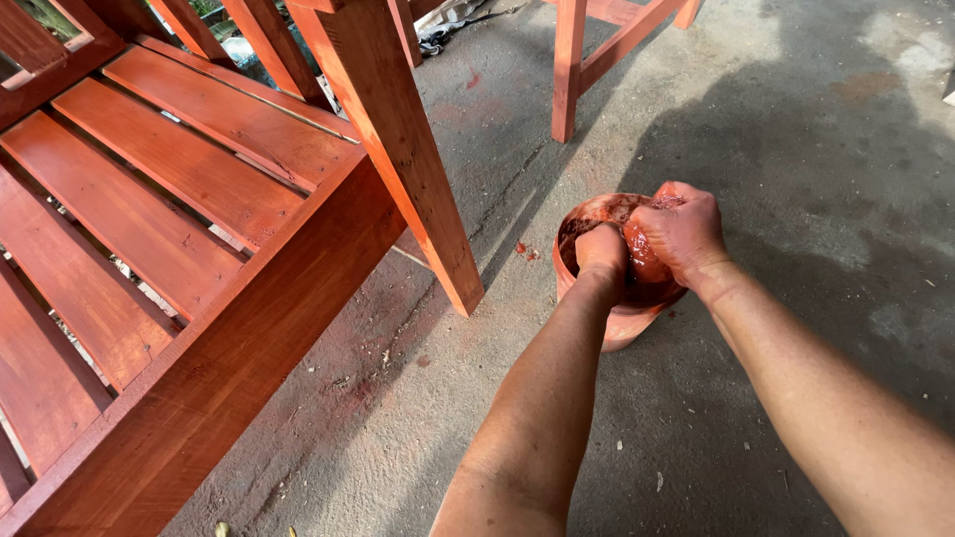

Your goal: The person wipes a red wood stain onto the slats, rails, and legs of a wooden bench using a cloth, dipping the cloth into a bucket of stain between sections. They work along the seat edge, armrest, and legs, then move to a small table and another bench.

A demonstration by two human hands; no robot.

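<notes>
Your left hand (601,251) and your right hand (678,231) meet over the round, stain-coated reddish plastic bowl (617,318), which sits on the grey concrete floor (796,129) slightly right of centre in the head view. Both hands are wet with red-brown stain. The left hand is a closed fist pushed down into the bowl; what it clutches is hidden. The right hand, at 3 o'clock from the left, is clenched around a soaked, glossy reddish wad (643,261) (cloth or sponge, the view does not settle which) held just above the dark liquid inside the bowl.

At 9 o'clock from the bowl stands the square red-stained wooden leg (418,169) of a slatted red-stained wooden bench (169,219), near the bowl but not touching it. Small red stain drops (524,251) mark the floor between leg and bowl. At 12 o'clock, well apart, stands a second red-stained wooden frame (569,70).
</notes>
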